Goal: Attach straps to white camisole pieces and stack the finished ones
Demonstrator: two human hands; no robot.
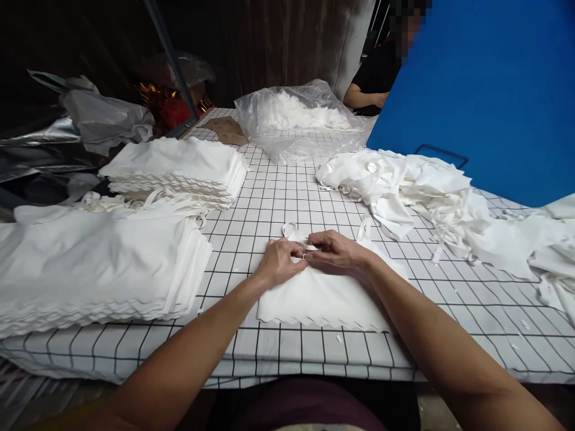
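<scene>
A white garment with a scalloped lower edge (323, 299) lies flat on the table in front of me. It has thin straps; one white strap (290, 228) loops up beyond my fingers, and another stands at the garment's upper right. My left hand (282, 261) pinches the strap at the garment's top edge, fingers closed. Facing it, my right hand (335, 248) is closed on the same strap, its thumb and forefinger almost meeting the left fingertips. A small pale ring or slider shows between the two hands, too small to make out surely.
Neat stacks of white garments (99, 257) (175, 164) stand on the left. Loose white garments (404, 179) lie heaped on the right. A clear plastic bag (305, 120) holds white pieces at the back. A blue board (485, 96) blocks the right, beside a person (375, 78).
</scene>
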